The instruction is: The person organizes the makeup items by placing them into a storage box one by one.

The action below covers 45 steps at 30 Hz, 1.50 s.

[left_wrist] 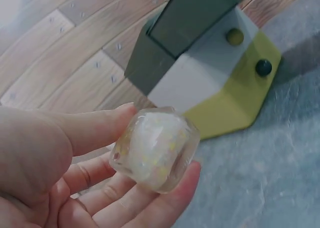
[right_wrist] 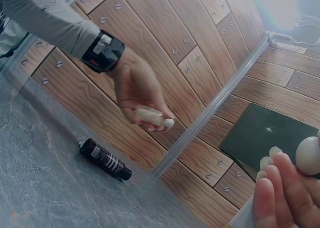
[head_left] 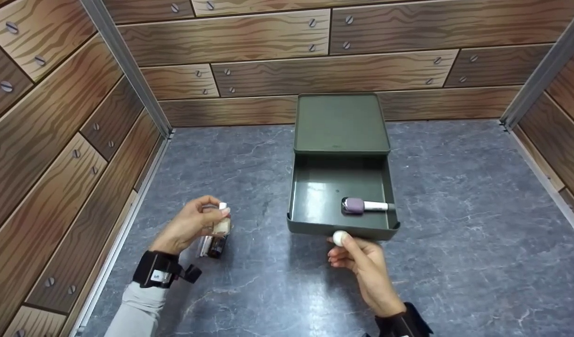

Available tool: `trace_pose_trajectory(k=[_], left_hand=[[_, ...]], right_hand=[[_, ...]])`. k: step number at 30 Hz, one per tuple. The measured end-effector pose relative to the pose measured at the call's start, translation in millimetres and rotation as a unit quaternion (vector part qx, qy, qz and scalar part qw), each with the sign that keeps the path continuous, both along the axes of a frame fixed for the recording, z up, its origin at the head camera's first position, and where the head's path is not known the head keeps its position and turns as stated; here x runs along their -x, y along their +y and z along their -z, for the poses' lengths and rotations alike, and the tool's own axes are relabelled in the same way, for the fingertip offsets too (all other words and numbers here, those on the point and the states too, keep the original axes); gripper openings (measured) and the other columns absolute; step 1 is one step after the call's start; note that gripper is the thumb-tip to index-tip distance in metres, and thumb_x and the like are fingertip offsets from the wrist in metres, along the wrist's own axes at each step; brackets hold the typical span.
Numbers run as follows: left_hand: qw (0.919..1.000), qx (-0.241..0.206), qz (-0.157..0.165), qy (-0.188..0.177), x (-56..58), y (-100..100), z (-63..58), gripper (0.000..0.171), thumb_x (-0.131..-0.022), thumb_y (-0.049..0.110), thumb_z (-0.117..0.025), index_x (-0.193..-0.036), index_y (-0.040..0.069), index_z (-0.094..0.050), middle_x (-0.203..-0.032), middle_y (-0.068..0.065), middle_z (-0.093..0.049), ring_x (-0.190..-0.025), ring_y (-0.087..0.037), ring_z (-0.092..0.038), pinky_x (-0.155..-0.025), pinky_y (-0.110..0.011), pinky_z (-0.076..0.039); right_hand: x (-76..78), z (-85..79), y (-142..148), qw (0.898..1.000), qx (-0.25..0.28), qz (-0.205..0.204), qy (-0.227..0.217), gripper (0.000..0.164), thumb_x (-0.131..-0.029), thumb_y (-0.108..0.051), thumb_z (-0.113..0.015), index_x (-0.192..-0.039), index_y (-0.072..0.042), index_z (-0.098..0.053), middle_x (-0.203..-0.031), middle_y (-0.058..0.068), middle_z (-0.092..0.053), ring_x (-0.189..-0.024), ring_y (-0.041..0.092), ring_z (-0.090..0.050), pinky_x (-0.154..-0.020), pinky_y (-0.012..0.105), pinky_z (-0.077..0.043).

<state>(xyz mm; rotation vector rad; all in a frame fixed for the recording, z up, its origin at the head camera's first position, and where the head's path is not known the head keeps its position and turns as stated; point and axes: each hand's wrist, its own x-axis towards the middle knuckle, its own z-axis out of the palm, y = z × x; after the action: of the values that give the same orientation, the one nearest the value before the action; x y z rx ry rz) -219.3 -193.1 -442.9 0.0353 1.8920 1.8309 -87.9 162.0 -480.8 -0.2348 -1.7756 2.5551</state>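
My left hand (head_left: 193, 222) pinches a small clear bottle of pale glittery nail polish (left_wrist: 156, 150) with a white cap, above the tabletop. Below that hand, a black bottle with white lettering (right_wrist: 106, 159) lies on its side. My right hand (head_left: 364, 264) holds the round white knob (head_left: 339, 238) of a pulled-out dark green drawer (head_left: 315, 228) between thumb and fingers. Inside the drawer lies a purple nail polish bottle (head_left: 354, 206) with a white and grey cap.
The drawer belongs to a small cabinet with a dark green top (head_left: 340, 124). Its lower fronts, one yellow (left_wrist: 225, 112), carry an olive knob (left_wrist: 234, 36) and a dark green knob (left_wrist: 263, 67). Wood-patterned walls (head_left: 268, 40) enclose the grey marbled tabletop (head_left: 455, 210) at the back and sides.
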Motion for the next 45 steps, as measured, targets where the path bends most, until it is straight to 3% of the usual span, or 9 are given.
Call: trace_pose_trajectory(k=[7, 13, 20, 28, 33, 39, 45], left_hand=[[0.9993, -0.006, 0.018, 0.031, -3.5, 20.8, -23.5, 0.034, -0.092, 0.013, -0.068, -0.116, -0.001, -0.048, -0.103, -0.015, -0.072, -0.087, -0.021, -0.072, -0.077, -0.037, -0.062], [0.9954, -0.016, 0.058, 0.074, -8.2, 39.5, -43.6, 0.033, -0.096, 0.014, -0.063, -0.124, 0.003, -0.049, -0.105, -0.017, -0.071, -0.091, -0.025, -0.071, -0.077, -0.04, -0.062], [0.9916, -0.028, 0.088, 0.09, -9.7, 59.9, -60.1, 0.026, -0.099, 0.015, -0.058, -0.122, 0.005, -0.051, -0.107, -0.018, -0.071, -0.093, -0.024, -0.072, -0.081, -0.039, -0.062], [0.9866, -0.017, 0.117, 0.113, -7.7, 83.7, -81.7, 0.029, -0.096, 0.017, -0.062, -0.118, 0.003, -0.05, -0.108, -0.022, -0.069, -0.093, -0.028, -0.072, -0.084, -0.041, -0.061], [0.9795, -0.008, 0.146, 0.138, -7.2, 95.9, -88.4, 0.027, -0.096, 0.019, -0.063, -0.116, 0.004, -0.051, -0.11, -0.025, -0.069, -0.091, -0.028, -0.072, -0.08, -0.04, -0.061], [0.9774, 0.001, 0.154, 0.145, -4.6, 107.3, -91.6, 0.026, -0.095, 0.019, -0.064, -0.114, 0.006, -0.053, -0.108, -0.019, -0.072, -0.086, -0.025, -0.072, -0.074, -0.035, -0.06], [0.9738, 0.02, 0.181, 0.136, 2.6, 125.1, -101.8, 0.027, -0.094, 0.019, -0.066, -0.111, 0.006, -0.05, -0.103, -0.019, -0.073, -0.082, -0.025, -0.071, -0.077, -0.04, -0.061]], right_hand=[[0.2, -0.3, 0.1, 1.0, 0.0, -0.002, 0.003, 0.03, -0.101, -0.017, -0.054, -0.104, 0.009, -0.069, -0.071, 0.003, -0.071, -0.065, 0.014, -0.067, -0.063, 0.026, -0.059], [0.9, 0.0, -0.1, 1.0, -0.001, -0.007, 0.006, 0.032, -0.101, -0.018, -0.054, -0.105, 0.01, -0.068, -0.071, 0.002, -0.071, -0.065, 0.013, -0.067, -0.063, 0.026, -0.059], [0.9, 0.8, -1.5, 1.0, -0.007, -0.012, 0.004, 0.036, -0.101, -0.018, -0.053, -0.109, 0.016, -0.064, -0.071, 0.003, -0.071, -0.066, 0.014, -0.067, -0.063, 0.026, -0.059], [1.4, 0.4, -1.3, 1.0, -0.007, -0.008, 0.004, 0.029, -0.1, -0.017, -0.054, -0.102, 0.007, -0.07, -0.07, 0.004, -0.071, -0.065, 0.015, -0.067, -0.063, 0.027, -0.059], [1.4, -0.1, -1.4, 1.0, -0.008, -0.008, 0.005, 0.027, -0.1, -0.017, -0.055, -0.1, 0.005, -0.071, -0.07, 0.004, -0.071, -0.065, 0.015, -0.067, -0.063, 0.027, -0.059], [0.8, -0.1, -0.1, 1.0, -0.011, -0.008, 0.005, 0.03, -0.1, -0.017, -0.055, -0.103, 0.01, -0.069, -0.07, 0.004, -0.071, -0.065, 0.015, -0.067, -0.063, 0.028, -0.059], [0.5, -0.6, 1.3, 1.0, -0.008, -0.007, 0.006, 0.028, -0.101, -0.018, -0.054, -0.101, 0.005, -0.071, -0.07, 0.003, -0.071, -0.065, 0.015, -0.068, -0.063, 0.027, -0.059]])
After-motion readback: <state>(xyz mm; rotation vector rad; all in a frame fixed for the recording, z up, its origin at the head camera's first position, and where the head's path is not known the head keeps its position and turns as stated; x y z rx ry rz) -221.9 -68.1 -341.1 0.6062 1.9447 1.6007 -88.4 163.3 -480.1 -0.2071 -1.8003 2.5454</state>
